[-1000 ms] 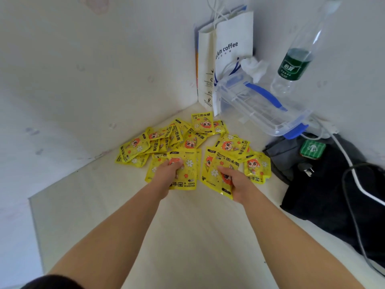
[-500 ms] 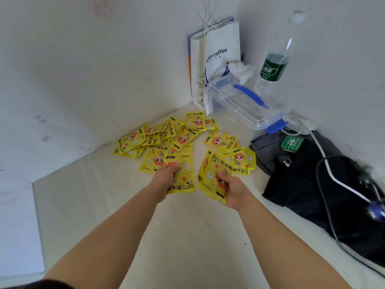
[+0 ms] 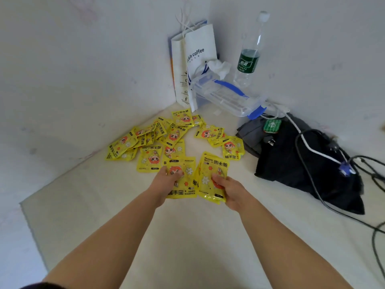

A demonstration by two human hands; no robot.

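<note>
Several yellow hand-warmer packets (image 3: 158, 138) lie scattered on the pale surface toward the corner of the walls. My left hand (image 3: 165, 181) holds one yellow packet (image 3: 186, 178) by its left side, thumb on top of it. My right hand (image 3: 229, 188) grips a small stack of yellow packets (image 3: 212, 170) by its lower right corner. The two held lots sit side by side, just in front of the scattered pile and nearly touching each other.
A white paper coffee bag (image 3: 195, 59) stands in the corner. Beside it are a clear plastic box with blue clips (image 3: 227, 97) and a water bottle (image 3: 249, 57). Dark clothing (image 3: 302, 163) with cables and a plug (image 3: 345, 170) lies to the right.
Both hands have drawn back toward me with their packets, away from the scattered pile. The view has shifted, showing more of the cables on the right.
</note>
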